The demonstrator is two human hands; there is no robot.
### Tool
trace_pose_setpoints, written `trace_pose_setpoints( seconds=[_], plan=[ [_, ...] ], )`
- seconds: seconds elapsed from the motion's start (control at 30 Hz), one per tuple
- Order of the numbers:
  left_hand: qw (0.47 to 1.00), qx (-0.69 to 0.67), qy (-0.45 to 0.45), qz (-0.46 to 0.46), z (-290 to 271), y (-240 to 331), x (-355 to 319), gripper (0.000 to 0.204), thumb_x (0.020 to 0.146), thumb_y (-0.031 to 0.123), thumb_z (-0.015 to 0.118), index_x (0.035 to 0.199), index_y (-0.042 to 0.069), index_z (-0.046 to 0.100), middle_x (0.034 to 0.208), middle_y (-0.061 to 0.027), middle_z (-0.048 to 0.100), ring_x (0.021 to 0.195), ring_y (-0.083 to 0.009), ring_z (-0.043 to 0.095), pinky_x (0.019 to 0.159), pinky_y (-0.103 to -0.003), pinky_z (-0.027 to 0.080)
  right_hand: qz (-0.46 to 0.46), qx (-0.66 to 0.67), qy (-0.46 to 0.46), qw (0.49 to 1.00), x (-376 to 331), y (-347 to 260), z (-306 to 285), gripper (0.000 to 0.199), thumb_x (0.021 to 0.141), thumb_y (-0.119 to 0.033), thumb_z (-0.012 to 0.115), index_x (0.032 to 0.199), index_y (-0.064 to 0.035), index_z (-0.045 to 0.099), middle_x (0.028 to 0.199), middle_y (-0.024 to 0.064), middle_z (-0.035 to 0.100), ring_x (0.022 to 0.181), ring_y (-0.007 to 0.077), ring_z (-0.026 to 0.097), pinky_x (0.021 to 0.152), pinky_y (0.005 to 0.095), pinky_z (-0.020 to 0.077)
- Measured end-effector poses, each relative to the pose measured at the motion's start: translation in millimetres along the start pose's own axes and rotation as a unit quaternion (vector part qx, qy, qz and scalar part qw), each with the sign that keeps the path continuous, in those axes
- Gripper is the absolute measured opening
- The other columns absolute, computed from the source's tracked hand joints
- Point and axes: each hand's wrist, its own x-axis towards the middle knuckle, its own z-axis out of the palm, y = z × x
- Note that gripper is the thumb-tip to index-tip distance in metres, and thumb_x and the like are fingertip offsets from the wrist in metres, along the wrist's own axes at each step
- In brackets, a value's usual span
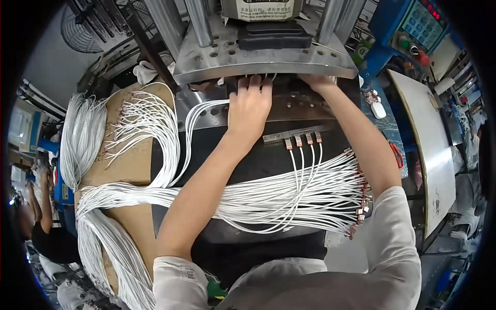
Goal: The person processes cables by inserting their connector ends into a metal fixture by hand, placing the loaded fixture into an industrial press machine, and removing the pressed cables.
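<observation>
You are reaching both hands under the press's perforated steel plate (263, 54). Keep your left hand (249, 106), fingers curled, seating the white cables (199, 111) squarely in the mould; whether your right hand (319, 81) is gripping anything I cannot tell. A pale rectangular label (264, 9) is sitting top centre.

factory workstation | press machine (263, 57) | white cable bundles (289, 199) | control panel (421, 23)
</observation>
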Motion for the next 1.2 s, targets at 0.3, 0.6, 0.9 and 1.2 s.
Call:
trace_pose_setpoints(
  seconds=[0.3,0.6,0.9,1.2],
  plan=[
    [0.987,-0.157,0.048,-0.004,-15.3,-1.8,1.1,0.010,0.080,0.011,0.073,0.086,0.005,0.068,0.088,-0.0099,0.064,0.086,-0.0292,0.061,0.073,-0.041,0.051,-0.013,-0.040,0.011,0.999,-13.6,-17.6,-6.5,0.032,0.088,-0.022,0.072,0.115,-0.0048,0.068,0.109,0.0161,0.069,0.106,0.0309,0.064,0.090,0.0400,0.0485],
    [0.944,-0.328,0.021,0.018,-134.1,58.9,-82.7,0.018,0.069,-0.002,0.079,0.082,0.003,0.066,0.084,-0.0071,0.063,0.078,-0.0269,0.060,0.067,-0.035,0.051,-0.036,-0.114,-0.092,0.989,-97.5,-60.6,-67.9,0.026,0.084,-0.017,0.076,0.103,0.0004,0.072,0.091,0.0151,0.071,0.084,0.0300,0.067,0.078,0.0396,0.0516],
    [0.959,-0.268,0.079,0.049,-134.9,62.6,-81.7,0.024,0.070,-0.003,0.079,0.091,0.003,0.069,0.094,-0.0078,0.065,0.085,-0.0278,0.064,0.071,-0.035,0.054,0.055,0.239,-0.571,0.784,-80.7,-69.2,-182.2,0.012,0.088,-0.007,0.072,0.096,0.0017,0.075,0.081,0.0073,0.069,0.074,0.0159,0.064,0.066,0.0313,0.0493],
    [0.946,-0.308,0.083,0.052,-128.6,73.2,-68.3,0.024,0.075,-0.002,0.077,0.097,0.000,0.066,0.100,-0.0123,0.068,0.087,-0.0301,0.065,0.073,-0.037,0.055,0.089,0.571,-0.131,0.805,-137.5,-139.0,-108.4,0.011,0.092,-0.006,0.071,0.101,0.0006,0.074,0.087,0.0053,0.068,0.080,0.0124,0.061,0.070,0.0308,0.0488]
  ],
)
